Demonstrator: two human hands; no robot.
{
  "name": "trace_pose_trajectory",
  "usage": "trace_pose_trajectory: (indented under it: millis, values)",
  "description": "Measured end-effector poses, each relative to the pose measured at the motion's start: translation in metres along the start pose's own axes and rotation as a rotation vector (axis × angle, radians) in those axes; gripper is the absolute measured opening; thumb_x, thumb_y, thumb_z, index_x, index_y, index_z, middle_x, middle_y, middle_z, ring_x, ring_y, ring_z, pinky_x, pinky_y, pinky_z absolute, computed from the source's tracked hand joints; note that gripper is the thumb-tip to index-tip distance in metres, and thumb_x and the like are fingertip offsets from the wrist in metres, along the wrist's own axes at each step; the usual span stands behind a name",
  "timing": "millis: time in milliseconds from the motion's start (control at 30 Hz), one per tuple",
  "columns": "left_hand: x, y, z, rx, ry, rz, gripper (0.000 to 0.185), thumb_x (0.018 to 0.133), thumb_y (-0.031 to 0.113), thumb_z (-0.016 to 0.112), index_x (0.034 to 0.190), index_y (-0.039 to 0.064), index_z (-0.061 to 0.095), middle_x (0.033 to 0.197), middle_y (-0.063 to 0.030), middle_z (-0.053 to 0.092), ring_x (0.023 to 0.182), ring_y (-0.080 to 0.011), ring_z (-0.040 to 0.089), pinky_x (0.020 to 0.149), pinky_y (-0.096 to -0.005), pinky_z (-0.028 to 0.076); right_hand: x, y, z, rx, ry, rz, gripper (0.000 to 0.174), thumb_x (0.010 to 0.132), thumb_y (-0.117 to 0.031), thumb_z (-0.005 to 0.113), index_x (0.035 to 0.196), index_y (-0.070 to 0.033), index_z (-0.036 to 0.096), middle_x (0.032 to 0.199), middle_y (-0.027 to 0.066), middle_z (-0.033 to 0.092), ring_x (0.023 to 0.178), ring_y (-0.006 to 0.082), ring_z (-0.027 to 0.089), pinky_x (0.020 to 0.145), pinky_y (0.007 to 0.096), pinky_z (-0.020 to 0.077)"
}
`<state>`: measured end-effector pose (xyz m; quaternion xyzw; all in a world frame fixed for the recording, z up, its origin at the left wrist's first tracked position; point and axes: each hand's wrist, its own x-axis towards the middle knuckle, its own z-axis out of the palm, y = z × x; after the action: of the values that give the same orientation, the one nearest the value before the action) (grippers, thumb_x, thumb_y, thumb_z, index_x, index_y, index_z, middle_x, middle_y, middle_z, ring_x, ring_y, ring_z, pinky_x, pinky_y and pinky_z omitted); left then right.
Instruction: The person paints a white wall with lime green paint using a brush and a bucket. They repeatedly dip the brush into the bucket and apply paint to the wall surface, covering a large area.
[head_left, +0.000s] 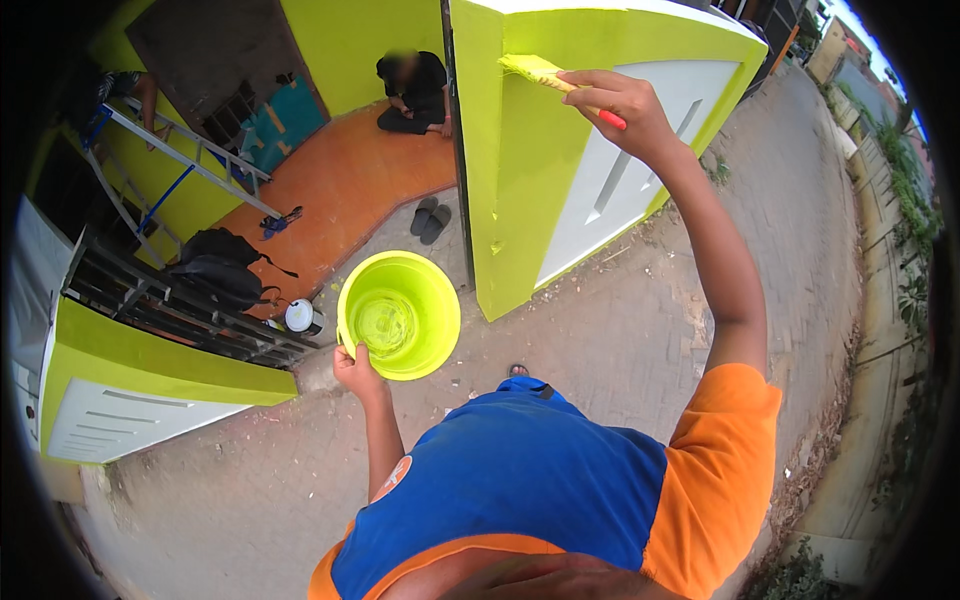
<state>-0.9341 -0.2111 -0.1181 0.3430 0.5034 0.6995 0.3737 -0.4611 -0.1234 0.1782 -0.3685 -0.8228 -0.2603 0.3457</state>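
My right hand (622, 112) grips a paintbrush (555, 81) with a pale handle tipped in red. Its bristles, thick with lime-green paint, touch the face of a lime-green wall pillar (510, 172) near the top. Beside the pillar, a white panel (622, 172) with slanted slots is set into the same wall. Low on my left, my left hand (361, 371) holds a lime-green plastic bucket (439, 322) by its rim, thumb over the edge. A shallow layer of green paint coats the bucket's bottom.
A person (412, 90) sits on the orange floor (337, 180); another's leg shows by an aluminium stepladder (195, 157). Black sandals (430, 220), a white paint pail (303, 317) and black bags (217, 266) lie near the metal gate (172, 292). A paved lane (780, 195) runs along the right.
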Motion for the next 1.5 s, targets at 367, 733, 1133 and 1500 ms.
trace_pose_trajectory:
  millis: [367,733,1133,1500]
  values:
    - [0.006,-0.003,0.0,0.035,-0.018,-0.019,0.016,0.091,-0.007,0.059,0.084,0.005,0.051,0.083,-0.0024,0.062,0.072,-0.0076,0.056,0.068,-0.0244,0.047,-0.126,0.005,0.095,0.029,-0.038,0.159,0.022,0.078,0.002,0.075,0.097,-0.01,0.075,0.122,0.0061,0.073,0.109,0.0256,0.072,0.086,0.0348,0.0621]
    - [0.003,-0.007,0.02,0.077,-0.038,-0.05,0.016,0.09,-0.008,0.057,0.083,0.005,0.051,0.085,-0.0032,0.064,0.073,-0.0081,0.057,0.071,-0.025,0.049,-0.128,0.021,0.074,0.021,-0.029,0.2,0.023,0.077,0.003,0.077,0.096,-0.009,0.073,0.12,0.007,0.074,0.108,0.026,0.072,0.085,0.0359,0.0625]
    - [0.008,-0.026,0.061,0.073,-0.037,-0.059,0.016,0.09,-0.008,0.058,0.083,0.005,0.051,0.084,-0.003,0.063,0.073,-0.0079,0.057,0.071,-0.0248,0.048,-0.202,0.018,0.127,0.151,-0.242,0.264,0.021,0.079,0.001,0.075,0.095,-0.013,0.074,0.122,0.0048,0.073,0.109,0.0243,0.072,0.081,0.0342,0.0626]
    - [0.012,-0.026,0.117,0.141,0.001,-0.066,0.015,0.09,-0.007,0.058,0.084,0.004,0.052,0.086,-0.0037,0.063,0.075,-0.009,0.056,0.073,-0.026,0.048,-0.12,0.086,0.034,-0.031,0.136,0.057,0.023,0.073,0.005,0.074,0.092,-0.007,0.074,0.117,0.0102,0.075,0.106,0.0282,0.074,0.078,0.0345,0.0632]
